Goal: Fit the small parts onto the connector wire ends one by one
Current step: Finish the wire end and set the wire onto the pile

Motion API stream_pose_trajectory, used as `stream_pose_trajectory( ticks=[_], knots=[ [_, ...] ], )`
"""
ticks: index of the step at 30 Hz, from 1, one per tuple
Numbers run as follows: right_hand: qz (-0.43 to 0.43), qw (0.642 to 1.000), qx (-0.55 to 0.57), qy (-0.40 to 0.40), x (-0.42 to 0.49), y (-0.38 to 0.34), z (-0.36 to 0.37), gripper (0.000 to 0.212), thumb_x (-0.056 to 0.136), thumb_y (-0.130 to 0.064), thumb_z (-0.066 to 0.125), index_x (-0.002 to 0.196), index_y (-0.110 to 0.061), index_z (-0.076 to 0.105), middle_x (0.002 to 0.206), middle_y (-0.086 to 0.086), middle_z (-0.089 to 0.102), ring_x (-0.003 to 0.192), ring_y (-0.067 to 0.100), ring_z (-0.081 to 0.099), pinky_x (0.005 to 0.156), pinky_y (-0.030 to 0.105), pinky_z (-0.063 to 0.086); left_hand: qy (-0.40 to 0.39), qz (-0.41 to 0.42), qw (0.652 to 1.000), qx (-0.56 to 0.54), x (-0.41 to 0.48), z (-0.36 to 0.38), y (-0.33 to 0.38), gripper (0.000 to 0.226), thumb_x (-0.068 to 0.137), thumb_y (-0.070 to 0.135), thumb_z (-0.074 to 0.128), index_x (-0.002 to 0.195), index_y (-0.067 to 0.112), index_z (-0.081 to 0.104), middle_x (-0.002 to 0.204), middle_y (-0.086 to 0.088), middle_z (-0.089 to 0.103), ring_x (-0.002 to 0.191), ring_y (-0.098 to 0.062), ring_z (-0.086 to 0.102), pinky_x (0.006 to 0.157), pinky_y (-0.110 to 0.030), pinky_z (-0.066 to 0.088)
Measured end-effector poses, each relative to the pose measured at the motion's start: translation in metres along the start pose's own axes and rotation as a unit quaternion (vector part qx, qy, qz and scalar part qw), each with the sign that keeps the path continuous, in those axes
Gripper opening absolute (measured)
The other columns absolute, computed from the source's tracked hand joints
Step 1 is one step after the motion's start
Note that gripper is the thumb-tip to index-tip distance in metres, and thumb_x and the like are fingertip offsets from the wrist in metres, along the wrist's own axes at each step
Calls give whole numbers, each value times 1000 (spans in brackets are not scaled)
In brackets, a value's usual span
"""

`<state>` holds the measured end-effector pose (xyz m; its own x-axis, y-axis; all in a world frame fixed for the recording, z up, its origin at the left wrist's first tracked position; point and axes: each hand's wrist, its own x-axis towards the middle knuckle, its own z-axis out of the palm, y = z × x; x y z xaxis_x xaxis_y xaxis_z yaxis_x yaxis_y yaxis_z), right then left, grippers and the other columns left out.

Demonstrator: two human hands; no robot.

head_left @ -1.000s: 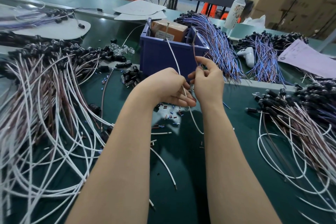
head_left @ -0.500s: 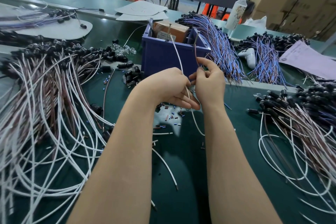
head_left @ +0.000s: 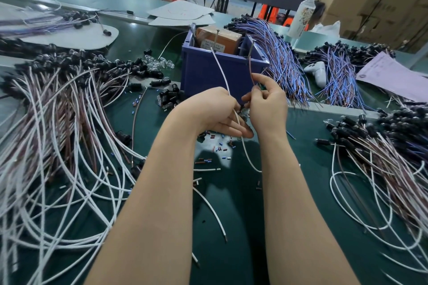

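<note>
My left hand (head_left: 213,111) and my right hand (head_left: 268,106) meet above the green mat, in front of the blue bin. The left hand grips a white wire (head_left: 221,69) that rises over the bin and trails down past my right forearm. The right hand pinches a brown wire (head_left: 250,67) that stands up from its fingertips. Where the two wires join between the hands is hidden by the fingers. Small coloured sleeve parts (head_left: 217,148) lie scattered on the mat under the hands.
A blue bin (head_left: 208,71) with a brown box stands just behind the hands. A big heap of white and brown wires (head_left: 58,127) fills the left. Similar wires with black connectors (head_left: 382,152) lie on the right. Purple wire bundles (head_left: 278,58) lie behind.
Both hands stay together in front of the bin. The right fingers have shifted slightly on the brown wire, and the wire tops lean a little differently.
</note>
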<state>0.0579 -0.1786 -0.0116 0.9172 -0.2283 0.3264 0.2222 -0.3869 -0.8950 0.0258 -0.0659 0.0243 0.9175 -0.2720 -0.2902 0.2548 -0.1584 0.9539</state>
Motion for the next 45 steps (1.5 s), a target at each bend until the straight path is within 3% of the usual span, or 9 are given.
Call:
stream_pose_trajectory(
  ticks=[6, 21, 27, 30, 32, 35, 39, 42, 45],
  knots=[
    [1, 1000, 3, -1, 0, 0, 0, 29, 97, -8, 42, 117, -18, 60, 67, -2, 61, 75, 19, 60, 87, 45, 50, 7, 9, 1000, 5, 0, 2, 0, 20, 99, 3, 34, 115, -3, 44, 69, -19, 67, 54, -22, 70, 46, -22, 53],
    [-1, 1000, -5, -1, 1, 0, 0, 28, 96, -7, 42, 113, -19, 61, 65, -2, 61, 69, 16, 58, 83, 40, 51, 10, 15, 1000, 18, 4, 1, -1, 16, 99, 5, 35, 93, 3, 49, 55, -10, 68, 53, -21, 70, 45, -21, 51],
    [7, 1000, -9, -18, 2, 2, -3, 29, 94, -5, 43, 109, -17, 64, 67, -3, 61, 65, 13, 56, 70, 31, 49, 31, 3, 994, 106, 5, -3, -1, 16, 97, 5, 34, 91, 6, 48, 55, -9, 68, 54, -20, 70, 50, -26, 57],
    [25, 995, -92, 13, 11, 7, -19, 31, 89, -8, 45, 104, -17, 71, 71, -4, 63, 57, 3, 52, 62, 26, 47, 113, -17, 971, 210, -2, -20, 4, 20, 93, 8, 35, 89, 1, 53, 61, -12, 71, 72, -28, 73, 64, -34, 57],
    [70, 973, -216, 38, 18, 16, -39, 33, 88, -12, 46, 109, -21, 70, 97, 6, 68, 86, 16, 62, 79, 29, 50, 229, -2, 947, 226, -6, -37, 5, 26, 92, 14, 38, 94, -2, 58, 75, -17, 72, 83, -31, 71, 76, -38, 55],
    [196, 920, -339, -20, 20, 30, -56, 35, 89, -16, 51, 121, -25, 63, 129, 11, 57, 120, 33, 50, 104, 39, 40, 355, 11, 906, 231, -13, -55, 4, 31, 90, 22, 42, 101, 0, 60, 99, -20, 68, 100, -36, 63, 92, -43, 51],
    [201, 917, -331, -96, 13, 38, -40, 30, 88, -17, 58, 117, -22, 65, 125, 9, 60, 116, 30, 54, 101, 36, 43, 483, 98, 849, 189, -19, -49, 11, 49, 94, 25, 50, 134, 1, 36, 141, -18, 34, 123, -34, 45, 105, -38, 36],
    [182, 916, -344, -93, 13, 36, -38, 24, 88, -10, 56, 108, -12, 69, 114, 13, 66, 105, 30, 59, 85, 29, 46, 537, 219, 790, 199, -22, -43, 17, 41, 93, 22, 53, 129, 4, 43, 139, -12, 35, 122, -27, 44, 107, -31, 34],
    [137, 934, -317, -90, 12, 22, -44, 19, 87, -6, 55, 96, -9, 72, 101, 12, 69, 92, 25, 62, 78, 28, 47, 435, 273, 829, 221, -17, -29, 20, 24, 95, 20, 52, 116, 10, 59, 109, 0, 60, 98, -12, 58, 87, -14, 42]
  ],
)
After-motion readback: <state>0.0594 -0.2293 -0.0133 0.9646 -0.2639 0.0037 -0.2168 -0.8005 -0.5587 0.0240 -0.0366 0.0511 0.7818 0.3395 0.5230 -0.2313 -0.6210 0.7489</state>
